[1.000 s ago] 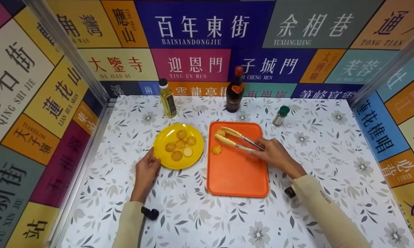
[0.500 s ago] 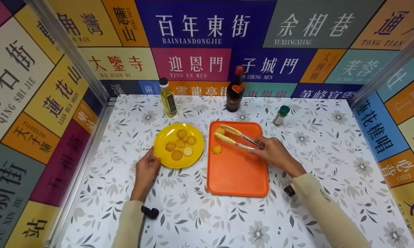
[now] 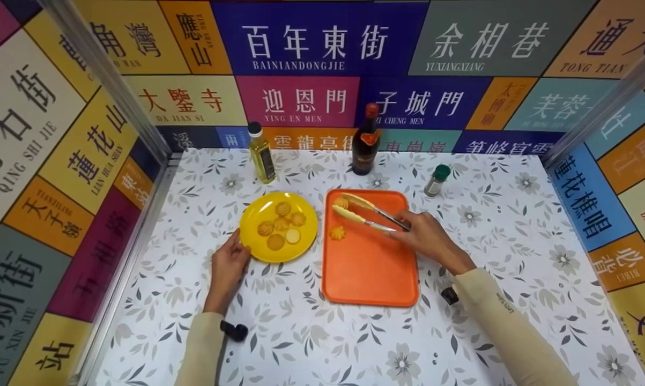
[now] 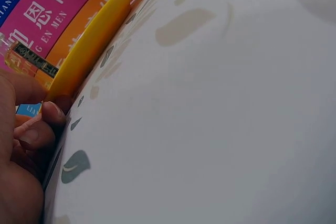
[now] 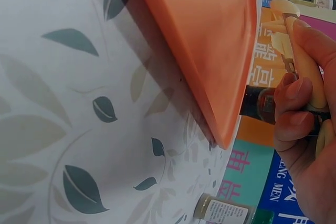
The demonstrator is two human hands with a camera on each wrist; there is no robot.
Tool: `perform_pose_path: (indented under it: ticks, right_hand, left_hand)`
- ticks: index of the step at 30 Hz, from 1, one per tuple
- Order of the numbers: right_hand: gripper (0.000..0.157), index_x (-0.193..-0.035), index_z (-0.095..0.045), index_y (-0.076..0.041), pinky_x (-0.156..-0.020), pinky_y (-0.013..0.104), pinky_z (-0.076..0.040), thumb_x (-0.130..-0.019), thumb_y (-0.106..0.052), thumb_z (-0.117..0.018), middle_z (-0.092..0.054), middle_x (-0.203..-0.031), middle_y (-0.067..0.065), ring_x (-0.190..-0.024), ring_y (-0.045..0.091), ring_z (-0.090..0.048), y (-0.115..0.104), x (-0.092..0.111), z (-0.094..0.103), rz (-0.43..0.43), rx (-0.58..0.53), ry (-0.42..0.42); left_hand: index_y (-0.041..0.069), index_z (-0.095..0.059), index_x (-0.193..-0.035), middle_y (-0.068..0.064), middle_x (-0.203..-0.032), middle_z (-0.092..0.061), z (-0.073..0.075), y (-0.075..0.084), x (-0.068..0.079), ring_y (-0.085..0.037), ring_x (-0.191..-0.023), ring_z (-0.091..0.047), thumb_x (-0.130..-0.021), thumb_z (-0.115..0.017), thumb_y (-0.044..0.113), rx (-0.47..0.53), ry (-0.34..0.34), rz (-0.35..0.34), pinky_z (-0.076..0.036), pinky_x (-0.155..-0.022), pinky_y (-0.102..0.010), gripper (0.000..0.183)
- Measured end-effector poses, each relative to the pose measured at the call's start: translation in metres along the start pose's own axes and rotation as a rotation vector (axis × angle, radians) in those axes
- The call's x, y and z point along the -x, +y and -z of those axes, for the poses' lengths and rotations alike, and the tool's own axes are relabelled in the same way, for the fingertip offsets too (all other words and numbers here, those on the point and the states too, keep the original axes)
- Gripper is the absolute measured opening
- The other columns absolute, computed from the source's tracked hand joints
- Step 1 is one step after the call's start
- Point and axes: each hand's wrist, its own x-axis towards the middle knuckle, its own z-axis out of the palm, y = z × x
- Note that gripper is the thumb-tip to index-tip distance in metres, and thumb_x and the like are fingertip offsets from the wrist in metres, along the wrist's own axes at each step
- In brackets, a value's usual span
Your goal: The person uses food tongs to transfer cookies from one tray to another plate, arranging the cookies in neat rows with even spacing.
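My left hand [image 3: 230, 261] pinches the near left rim of a yellow plate [image 3: 252, 249], which carries several cookies [image 3: 282, 209], some swirled and some round and flat. In the left wrist view, fingers [image 4: 37, 129] grip the plate's edge [image 4: 86, 51] close over the tabletop. My right hand [image 3: 427, 236] holds tongs [image 3: 368, 221] with pale yellow tips and metal arms above an orange tray [image 3: 370, 273]. The tips stand apart around a swirled cookie [image 3: 341, 202] at the tray's far left corner. Another flower-shaped cookie [image 3: 337, 232] lies just nearer on the tray.
Behind the plate stands an oil bottle [image 3: 263, 161]. A dark bottle with a red cap [image 3: 365, 150] is behind the tray, and a small green-capped jar [image 3: 437, 180] sits to its right. Printed panels [image 3: 301, 102] wall off the back and sides of the flowered table [image 3: 311, 343].
The tongs have shifted slightly left and away from me, and the swirled cookie between their tips a little with them. My left hand and the plate stay put.
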Motion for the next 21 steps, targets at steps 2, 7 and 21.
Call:
perform_pose_path:
  ticks: [2,7,21]
  right_hand:
    - [0.039,-0.112,-0.076,-0.004,-0.059,0.030,-0.041,-0.095,-0.037,-0.089,-0.058,-0.074,-0.002,-0.065,0.017,-0.053,0.0000,-0.0004,-0.0003,0.002,-0.002,0.003]
    - [0.041,-0.112,-0.077,-0.003,-0.059,0.030,-0.042,-0.095,-0.039,-0.089,-0.059,-0.075,-0.001,-0.065,0.018,-0.053,-0.0017,-0.0012,-0.0008,0.001,-0.012,0.006]
    - [0.036,-0.110,-0.078,-0.003,-0.058,0.029,-0.040,-0.094,-0.033,-0.091,-0.060,-0.072,-0.002,-0.063,0.016,-0.051,-0.0081,-0.0097,-0.0055,0.053,-0.019,0.025]
  left_hand:
    - [0.008,-0.048,-0.167,-0.013,-0.085,-0.064,-0.0002,-0.0002,-0.0002,-0.019,-0.055,-0.054,-0.106,-0.068,0.009,-0.001,-0.002,-0.003,-0.046,-0.049,-0.025,0.064]
    - [0.007,-0.047,-0.167,-0.013,-0.084,-0.064,-0.0004,-0.0003,0.0006,-0.020,-0.054,-0.053,-0.105,-0.067,0.008,-0.010,0.000,-0.002,-0.045,-0.048,-0.026,0.066]
    - [0.007,-0.047,-0.167,-0.012,-0.083,-0.065,-0.0005,0.0008,0.0006,-0.018,-0.054,-0.055,-0.106,-0.068,0.010,-0.052,0.013,0.008,-0.047,-0.050,-0.025,0.064]
